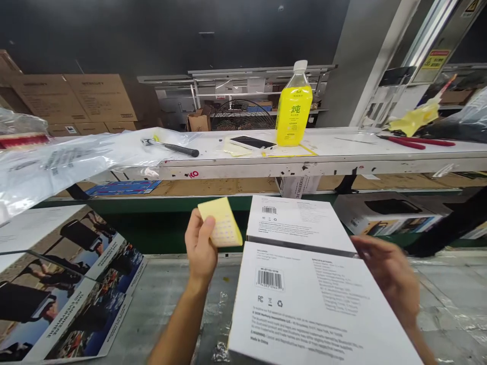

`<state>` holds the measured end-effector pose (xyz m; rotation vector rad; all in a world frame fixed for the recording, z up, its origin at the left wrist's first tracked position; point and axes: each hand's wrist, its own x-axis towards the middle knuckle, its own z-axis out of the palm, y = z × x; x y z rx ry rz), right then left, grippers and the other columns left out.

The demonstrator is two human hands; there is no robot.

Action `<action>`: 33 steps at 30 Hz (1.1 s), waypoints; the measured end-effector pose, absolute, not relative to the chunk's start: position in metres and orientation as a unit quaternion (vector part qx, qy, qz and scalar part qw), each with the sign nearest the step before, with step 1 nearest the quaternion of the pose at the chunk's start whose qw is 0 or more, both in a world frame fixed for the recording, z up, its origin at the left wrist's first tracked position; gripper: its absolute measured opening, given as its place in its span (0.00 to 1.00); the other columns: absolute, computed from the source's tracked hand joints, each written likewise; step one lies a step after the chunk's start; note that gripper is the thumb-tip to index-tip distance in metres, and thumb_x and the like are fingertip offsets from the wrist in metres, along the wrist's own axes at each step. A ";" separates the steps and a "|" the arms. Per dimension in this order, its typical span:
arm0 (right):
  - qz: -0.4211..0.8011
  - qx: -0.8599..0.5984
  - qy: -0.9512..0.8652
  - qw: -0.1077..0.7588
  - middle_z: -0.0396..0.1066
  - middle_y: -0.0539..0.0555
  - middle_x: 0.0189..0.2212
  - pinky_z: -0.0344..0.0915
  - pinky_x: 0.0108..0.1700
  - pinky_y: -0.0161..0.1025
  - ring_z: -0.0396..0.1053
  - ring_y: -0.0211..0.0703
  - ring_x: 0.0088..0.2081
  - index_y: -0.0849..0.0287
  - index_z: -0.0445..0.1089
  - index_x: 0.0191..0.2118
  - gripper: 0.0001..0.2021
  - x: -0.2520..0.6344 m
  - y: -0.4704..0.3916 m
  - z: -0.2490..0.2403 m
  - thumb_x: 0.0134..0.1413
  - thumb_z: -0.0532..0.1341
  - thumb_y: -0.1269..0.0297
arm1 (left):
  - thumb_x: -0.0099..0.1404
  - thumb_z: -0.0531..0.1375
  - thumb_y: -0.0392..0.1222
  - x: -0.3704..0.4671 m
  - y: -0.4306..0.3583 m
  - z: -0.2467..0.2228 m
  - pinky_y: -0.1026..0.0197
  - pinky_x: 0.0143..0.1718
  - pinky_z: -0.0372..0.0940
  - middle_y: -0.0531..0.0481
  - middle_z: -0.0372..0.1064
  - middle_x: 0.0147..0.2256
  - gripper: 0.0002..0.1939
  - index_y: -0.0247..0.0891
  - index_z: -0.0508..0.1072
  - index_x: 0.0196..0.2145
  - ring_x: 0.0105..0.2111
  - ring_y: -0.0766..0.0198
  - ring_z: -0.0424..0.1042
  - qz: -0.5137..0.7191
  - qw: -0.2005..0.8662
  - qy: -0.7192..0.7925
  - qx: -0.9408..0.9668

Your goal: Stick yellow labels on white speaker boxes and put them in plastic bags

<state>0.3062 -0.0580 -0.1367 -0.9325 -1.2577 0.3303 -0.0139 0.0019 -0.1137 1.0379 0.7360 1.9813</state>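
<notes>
My left hand [201,248] is closed on a pad of yellow label sheets [220,223], thumb on top. Rows of small printed labels cover part of its face. To its right stand two white printed boxes, the nearer box [304,309] in front of the farther box [297,223]. Each shows a barcode and small text on its upward face. Beside their right edge is my right hand [395,279], slightly blurred, with fingers stretched out at the farther box's corner. The lower fingers are partly hidden by the boxes.
Across the back runs a white shelf [228,166] carrying a hammer [175,148], a phone [253,142], a yellow bottle [294,109] and red-handled pliers [407,142]. Picture-printed boxes [64,289] stand at left. More white boxes [388,213] sit under the shelf at right.
</notes>
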 end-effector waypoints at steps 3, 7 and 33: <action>0.064 -0.341 -0.537 0.769 0.76 0.56 0.31 0.71 0.37 0.53 0.73 0.51 0.33 0.49 0.81 0.38 0.03 0.308 -0.052 -0.087 0.58 0.70 0.64 | 0.71 0.67 0.49 -0.012 0.008 -0.064 0.67 0.31 0.65 0.53 0.71 0.31 0.12 0.39 0.73 0.36 0.30 0.66 0.69 0.720 0.304 0.247 0.573; -0.072 -0.294 -0.735 0.607 0.77 0.56 0.38 0.73 0.40 0.48 0.75 0.49 0.39 0.52 0.79 0.43 0.10 0.271 -0.055 -0.011 0.58 0.70 0.73 | 0.74 0.63 0.50 0.013 0.008 -0.024 0.65 0.34 0.66 0.52 0.72 0.33 0.13 0.40 0.71 0.36 0.32 0.64 0.71 0.597 0.350 0.224 0.686; -0.384 -0.280 -0.751 0.459 0.78 0.53 0.38 0.75 0.39 0.40 0.76 0.43 0.36 0.52 0.73 0.46 0.09 0.236 -0.013 -0.003 0.63 0.68 0.72 | 0.72 0.64 0.56 0.043 0.016 -0.018 0.62 0.34 0.68 0.48 0.77 0.35 0.17 0.38 0.78 0.43 0.34 0.59 0.75 0.541 0.423 0.250 0.682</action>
